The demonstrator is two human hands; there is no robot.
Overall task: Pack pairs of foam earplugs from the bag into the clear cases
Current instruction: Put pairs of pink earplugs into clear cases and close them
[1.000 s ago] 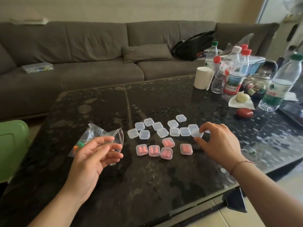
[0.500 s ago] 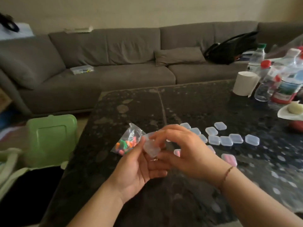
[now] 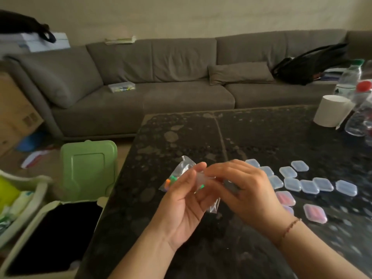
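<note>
Both hands meet over the near middle of the dark speckled bench (image 3: pixel 261 133), raised just above its surface. The left hand (image 3: pixel 181 200) sits palm-up, thumb and fingertips curled in a narrow grip on a small clear case (image 3: pixel 203 179), which is blurred and half hidden between the two hands. The right hand (image 3: pixel 245 190) comes in from the other side, knuckles up, fingers bent down onto that same case; its grip is tight and pinching, though the blur hides whether the lid is parted or closed. A thin red bracelet (image 3: pixel 289 226) circles the right wrist.

Just behind the left fingers lies the clear plastic bag (image 3: pixel 181 172), crumpled on the bench, with orange and green earplugs (image 3: pixel 171 181) showing through it. One corner of the bag pokes out below the hands.

To the right, a loose cluster of empty clear cases (image 3: pixel 310 186) rests flat on the bench, close together, some touching. Nearer the edge sit the filled cases (image 3: pixel 315 213), pink plugs visible inside, partly behind the right hand.

Far right, a white paper roll (image 3: pixel 332 110) stands upright beside some bottles (image 3: pixel 360 109).
</note>
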